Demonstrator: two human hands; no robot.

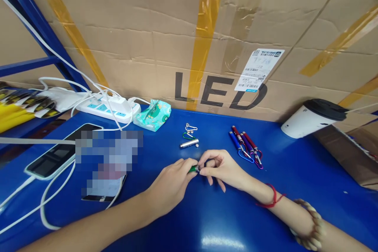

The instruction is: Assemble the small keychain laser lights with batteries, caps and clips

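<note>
My left hand (173,181) is closed around a small green keychain flashlight (192,169), whose metal end points right. At that end, my right hand (226,167) pinches with thumb and forefinger, its other fingers loosely curled; anything tiny between the fingertips is hidden. Just beyond my hands lies a silver keychain flashlight (189,144). Beside it are a silver carabiner clip (191,128), a green carabiner clip (186,136) and several small round metal pieces that look like button cells. To the right rests a group of red, blue and purple keychain flashlights (243,141) with carabiner clips.
On the blue table (236,212), a tissue pack (153,115) sits beside a white power strip (106,108). Cables run past two phones, one in a pale case (50,157). A lidded paper cup (310,118) stands back right. A large cardboard box (147,47) walls the rear.
</note>
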